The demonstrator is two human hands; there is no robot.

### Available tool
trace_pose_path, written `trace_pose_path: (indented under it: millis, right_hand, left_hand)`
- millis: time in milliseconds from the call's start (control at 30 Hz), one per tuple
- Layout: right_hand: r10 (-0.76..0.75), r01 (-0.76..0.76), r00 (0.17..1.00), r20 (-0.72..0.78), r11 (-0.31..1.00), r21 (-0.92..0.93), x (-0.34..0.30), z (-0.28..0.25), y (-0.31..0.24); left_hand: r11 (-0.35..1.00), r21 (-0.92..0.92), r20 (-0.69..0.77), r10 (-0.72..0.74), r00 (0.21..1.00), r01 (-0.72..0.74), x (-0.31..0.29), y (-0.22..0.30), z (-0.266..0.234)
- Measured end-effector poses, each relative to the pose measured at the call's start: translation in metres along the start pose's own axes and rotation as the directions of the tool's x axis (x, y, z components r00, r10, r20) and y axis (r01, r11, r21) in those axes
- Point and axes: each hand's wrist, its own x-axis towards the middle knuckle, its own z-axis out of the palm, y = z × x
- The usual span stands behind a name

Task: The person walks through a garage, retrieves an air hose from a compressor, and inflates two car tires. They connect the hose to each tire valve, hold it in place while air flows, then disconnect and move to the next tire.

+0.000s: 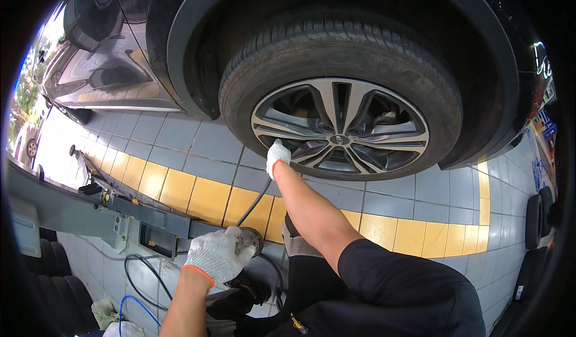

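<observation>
My right hand [278,156], in a white knit glove with an orange cuff, reaches to the lower left of the wheel's alloy rim [327,100]. Its fingers are closed there, where a black hose [257,201] runs up behind the wrist. The dark tyre [441,106] surrounds the rim. Lower down, my left hand [216,256], gloved alike, is closed beside a round, worn grey disc [249,240]. What its fingers hold is hidden under the glove. From near this hand the black hose leads up toward my right hand.
A black car body [144,31] arches over the wheel. A grey lift arm [153,217] stretches in from the left. Black and blue hoses [129,301] loop over the tiled floor [390,202], which has a yellow stripe [207,200]. Tyres [60,295] stand at lower left.
</observation>
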Motion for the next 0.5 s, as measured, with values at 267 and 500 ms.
trace_pose_path:
  millis: [267,500]
  right_hand:
    - [-0.003,0.004,1.000,-0.021,1.000,0.029,0.010,0.006,0.006]
    - [0.017,-0.016,1.000,-0.010,0.997,0.073,0.022,0.010,0.009]
  left_hand:
    - [1.000,-0.007,0.017,0.002,1.000,-0.002,0.000,0.002,0.000]
    - [0.999,0.019,0.001,0.028,1.000,-0.028,0.001,0.001,0.002]
